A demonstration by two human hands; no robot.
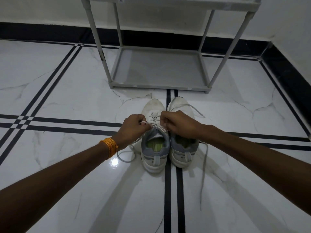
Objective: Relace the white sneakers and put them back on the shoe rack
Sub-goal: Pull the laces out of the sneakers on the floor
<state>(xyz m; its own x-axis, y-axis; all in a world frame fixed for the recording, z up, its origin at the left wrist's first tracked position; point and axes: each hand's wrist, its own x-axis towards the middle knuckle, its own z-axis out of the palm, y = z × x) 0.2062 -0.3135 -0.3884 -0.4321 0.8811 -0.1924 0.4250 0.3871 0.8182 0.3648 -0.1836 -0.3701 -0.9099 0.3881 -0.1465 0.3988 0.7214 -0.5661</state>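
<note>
Loose lace end trailing at five o'clock on the floor, then left hand and right hand both pinched shut on laces over the left sneaker, right sneaker touching at three o'clock, shoe rack at twelve.

White marble-look floor, glossy, crossed by paired black stripes. Bright light glare on near tile. White walls far and right, black skirting along base. Corner of room at far right.
</note>
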